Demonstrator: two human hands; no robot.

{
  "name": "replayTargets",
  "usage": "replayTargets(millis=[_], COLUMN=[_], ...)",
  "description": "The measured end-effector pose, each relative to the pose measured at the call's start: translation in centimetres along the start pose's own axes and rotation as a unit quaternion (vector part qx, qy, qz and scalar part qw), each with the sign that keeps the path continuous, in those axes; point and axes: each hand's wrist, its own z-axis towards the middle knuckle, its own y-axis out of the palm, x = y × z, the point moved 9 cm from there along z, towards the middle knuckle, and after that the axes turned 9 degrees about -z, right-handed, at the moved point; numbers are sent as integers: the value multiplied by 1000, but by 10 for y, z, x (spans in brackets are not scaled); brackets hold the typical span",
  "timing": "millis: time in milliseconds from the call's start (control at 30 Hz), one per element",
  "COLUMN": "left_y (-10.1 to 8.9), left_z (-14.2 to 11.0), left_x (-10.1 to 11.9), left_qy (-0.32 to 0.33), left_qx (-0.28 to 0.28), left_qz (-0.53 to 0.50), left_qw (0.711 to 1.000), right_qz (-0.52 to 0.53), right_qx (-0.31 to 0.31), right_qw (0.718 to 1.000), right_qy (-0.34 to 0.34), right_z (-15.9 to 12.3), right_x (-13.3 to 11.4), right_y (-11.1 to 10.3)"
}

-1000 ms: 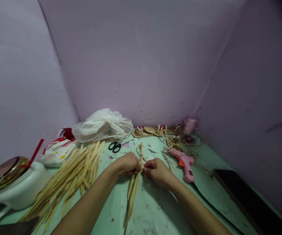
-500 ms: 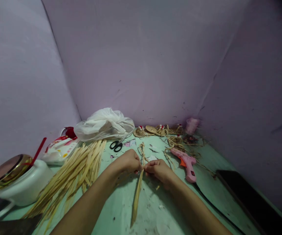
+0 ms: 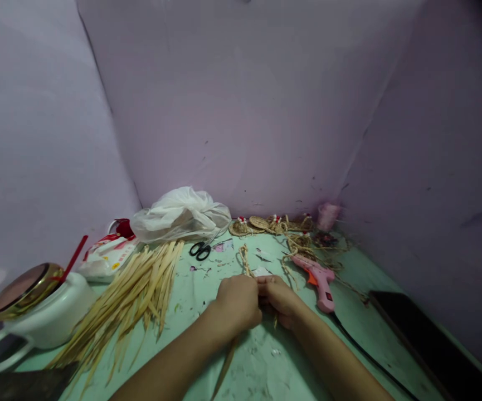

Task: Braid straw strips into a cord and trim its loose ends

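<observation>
My left hand [image 3: 241, 301] is closed near the middle of the table, knuckles up, and hides most of what its fingers grip. My right hand [image 3: 280, 298] meets it, with thumb and fingers pinched together. A braided straw cord [image 3: 244, 259], looped at its far end, runs from the table into the two hands. From under my left hand the loose tail of a straw strip [image 3: 225, 370] hangs down toward me. A short straw end [image 3: 275, 321] shows below my right fingers. Exactly how the strands cross between the fingers is hidden.
Left lie a pile of straw strips [image 3: 134, 301], a white pot [image 3: 65, 309] and a packet [image 3: 109, 257]. Behind are black-handled scissors [image 3: 200, 251], a plastic bag [image 3: 182, 214] and woven straw pieces [image 3: 261, 224]. Right are a pink glue gun [image 3: 322, 281] and a dark flat object [image 3: 424, 340].
My left hand has moved right and toward me, rolling over to cover the grip. The strip's tail has swung lower and left. My right hand stays close to its place.
</observation>
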Motion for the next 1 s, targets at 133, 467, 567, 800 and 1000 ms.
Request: replayTargets(millis=[133,467,567,800,1000], left_y=[-13,18,17,17,23], left_z=[1,13,17,27,12], left_x=[-19,-36,-41,-49,-46], left_qy=[-34,-129,-130,-108,-179], left_qx=[31,-63,-31,27,-26], left_qz=[-107,-344,-334,-323,-351], left_qw=[993,928,933,940,919], right_qz=[-14,-181,-276,-457,-597], right_qx=[-4,7,45,159,200], right_qw=[1000,981,957,867,767], right_qy=[-14,-63,-79,-120,-122], right_z=[-3,-2,-3,-28,-48], right_x=[-1,-10,-18,-46,-61], right_y=[-1,-6,-14,-22,-5])
